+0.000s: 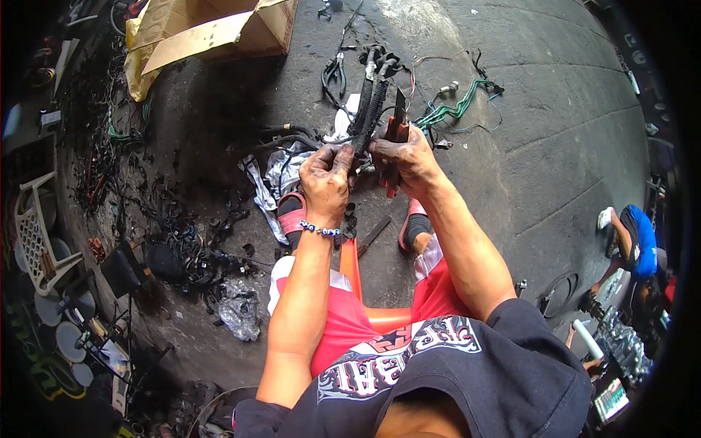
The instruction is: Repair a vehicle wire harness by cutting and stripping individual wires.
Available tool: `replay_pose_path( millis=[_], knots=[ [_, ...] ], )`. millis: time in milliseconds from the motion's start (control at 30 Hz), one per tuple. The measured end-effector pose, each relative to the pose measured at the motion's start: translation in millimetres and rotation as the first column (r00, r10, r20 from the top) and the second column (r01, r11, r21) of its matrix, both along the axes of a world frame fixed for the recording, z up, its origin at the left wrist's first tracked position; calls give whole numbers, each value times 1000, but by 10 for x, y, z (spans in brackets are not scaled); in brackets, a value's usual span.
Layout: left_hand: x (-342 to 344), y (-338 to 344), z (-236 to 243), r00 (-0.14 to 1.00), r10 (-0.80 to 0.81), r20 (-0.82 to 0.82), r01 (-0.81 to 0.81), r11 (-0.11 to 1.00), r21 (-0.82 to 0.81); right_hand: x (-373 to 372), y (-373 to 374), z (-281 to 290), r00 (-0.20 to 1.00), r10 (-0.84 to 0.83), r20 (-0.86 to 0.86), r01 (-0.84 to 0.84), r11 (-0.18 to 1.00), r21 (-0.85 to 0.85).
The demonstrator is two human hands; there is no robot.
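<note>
My left hand (326, 175) is closed on a black wiring harness (371, 109), its thumb and fingers pinching the near end. Corrugated black sleeving wraps the harness, which runs away from me over the floor. In my right hand (415, 159) is a red and black utility knife (397, 130), its dark blade pointing up and away. The right thumb and fingers lie close against the harness's right side. Green wires (456, 109) with connectors spread out just beyond the right hand. A pair of pliers (335, 73) lies past the harness on its left.
An open cardboard box (219, 40) stands at the far left. Wire scraps (197, 226) and a clear plastic bag (239, 309) litter the floor on my left. A flat dark strip (374, 236) lies between my feet. Another person (637, 241) crouches at the far right.
</note>
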State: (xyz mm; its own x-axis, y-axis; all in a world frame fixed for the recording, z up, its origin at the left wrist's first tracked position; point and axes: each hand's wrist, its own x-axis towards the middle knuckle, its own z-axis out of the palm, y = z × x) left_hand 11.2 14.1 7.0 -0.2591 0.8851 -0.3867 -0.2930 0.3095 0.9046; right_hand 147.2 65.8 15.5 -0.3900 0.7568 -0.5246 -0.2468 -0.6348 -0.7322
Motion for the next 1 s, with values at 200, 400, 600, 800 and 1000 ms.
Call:
replay_pose_path(
  millis=[200, 400, 600, 800, 1000],
  knots=[
    [-10, -55, -62, 983, -2, -184, 31, 987, 158, -8, -61, -4, 980, -75, -184, 34, 976, -216],
    [-5, -62, 1, 980, 58, -188, -20, 980, 198, -35, -132, -94, 961, -155, -228, 56, 920, -388],
    [-12, -33, 25, 975, 15, -220, 25, 983, 180, -2, -34, 43, 977, -80, -196, 47, 985, -168],
    [-45, -70, -39, 983, -153, -106, 159, 986, 55, 89, 83, 39, 949, -289, -123, 291, 957, -4],
    [-33, -19, 20, 992, -120, -35, 123, 986, 111, -2, 8, 119, 998, -70, -10, 70, 996, 56]
  ],
)
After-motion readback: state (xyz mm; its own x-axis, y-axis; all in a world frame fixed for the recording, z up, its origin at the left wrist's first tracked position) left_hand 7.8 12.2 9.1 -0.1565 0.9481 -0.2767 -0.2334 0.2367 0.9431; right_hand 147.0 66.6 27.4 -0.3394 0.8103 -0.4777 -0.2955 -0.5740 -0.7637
